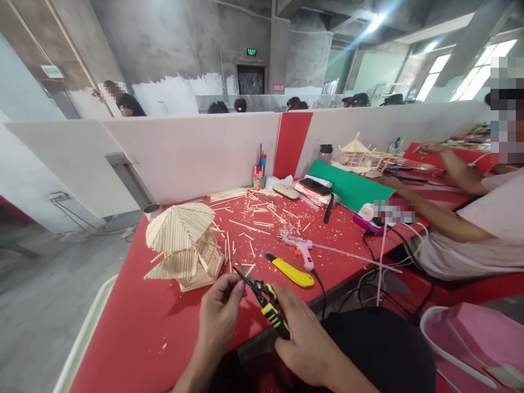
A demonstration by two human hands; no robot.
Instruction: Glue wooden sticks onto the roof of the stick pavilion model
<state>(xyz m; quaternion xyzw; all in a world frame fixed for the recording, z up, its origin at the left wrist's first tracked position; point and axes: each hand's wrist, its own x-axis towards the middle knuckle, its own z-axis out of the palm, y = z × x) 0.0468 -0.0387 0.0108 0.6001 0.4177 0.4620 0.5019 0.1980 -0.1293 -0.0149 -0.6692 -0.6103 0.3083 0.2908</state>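
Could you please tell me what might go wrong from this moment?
The left hand has its fingertips close to the blades of the cutters in the right hand, so a slip could nip a finger.

The glue gun lies on the table with its cord running over the edge; a snag might drag it.

The stick model stands near the left hand and could be knocked.

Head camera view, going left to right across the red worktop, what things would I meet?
Large roofed stick model, black-and-yellow cutters, dark-lidded jar, farther stick model. Overlapping things are left out.
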